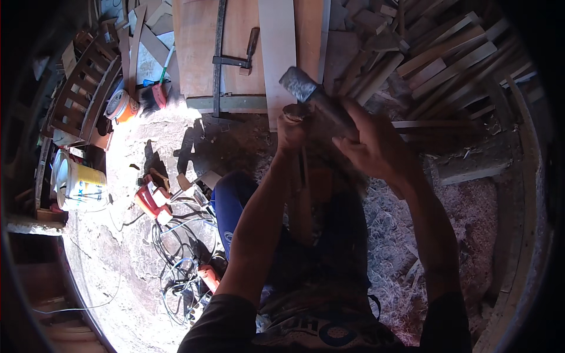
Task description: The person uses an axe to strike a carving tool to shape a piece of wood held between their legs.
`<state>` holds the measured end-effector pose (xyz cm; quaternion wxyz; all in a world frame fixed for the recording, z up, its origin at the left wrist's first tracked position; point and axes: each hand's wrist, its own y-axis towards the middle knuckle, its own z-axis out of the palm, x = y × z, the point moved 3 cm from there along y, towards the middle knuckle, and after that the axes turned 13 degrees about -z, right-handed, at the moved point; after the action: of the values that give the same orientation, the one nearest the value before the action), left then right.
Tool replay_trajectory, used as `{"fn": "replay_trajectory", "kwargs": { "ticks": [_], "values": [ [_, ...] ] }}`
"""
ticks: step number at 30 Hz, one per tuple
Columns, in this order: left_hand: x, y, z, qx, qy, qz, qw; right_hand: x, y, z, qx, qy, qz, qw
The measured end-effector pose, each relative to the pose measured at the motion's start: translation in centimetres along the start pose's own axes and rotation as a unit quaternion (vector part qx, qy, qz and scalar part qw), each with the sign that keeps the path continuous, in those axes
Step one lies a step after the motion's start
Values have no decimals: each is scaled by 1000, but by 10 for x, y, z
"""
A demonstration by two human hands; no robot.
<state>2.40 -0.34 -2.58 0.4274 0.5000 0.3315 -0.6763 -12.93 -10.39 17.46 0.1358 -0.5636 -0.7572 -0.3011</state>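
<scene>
My left hand [291,132] is closed around an upright tool, likely a chisel, whose round top [294,112] shows above my fist; its lower end is hidden. My right hand [371,144] grips a dark hammer [300,85], its head raised just above and beside that top. Below my left hand a narrow wooden piece [300,217] lies between my legs, partly hidden and dim.
Pale boards [281,41] with a bar clamp [229,60] lie ahead. Scrap timber [447,65] is piled at right, above wood shavings [424,235]. At left are buckets [82,185], a slatted wooden frame [82,94], red power tools [153,200] and tangled cords [176,267].
</scene>
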Motion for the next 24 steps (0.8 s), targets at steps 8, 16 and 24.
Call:
{"fn": "replay_trajectory", "kwargs": {
  "ticks": [8,16,24],
  "values": [
    [11,0,-3,-34,114,44,992,18,60,-48,-399,-83,-155,900],
    [-3,-38,14,11,47,81,996,-24,-7,10,25,-34,-6,999],
    [5,6,-6,-1,90,14,996,18,66,-35,-337,-129,-130,923]
  ]
}}
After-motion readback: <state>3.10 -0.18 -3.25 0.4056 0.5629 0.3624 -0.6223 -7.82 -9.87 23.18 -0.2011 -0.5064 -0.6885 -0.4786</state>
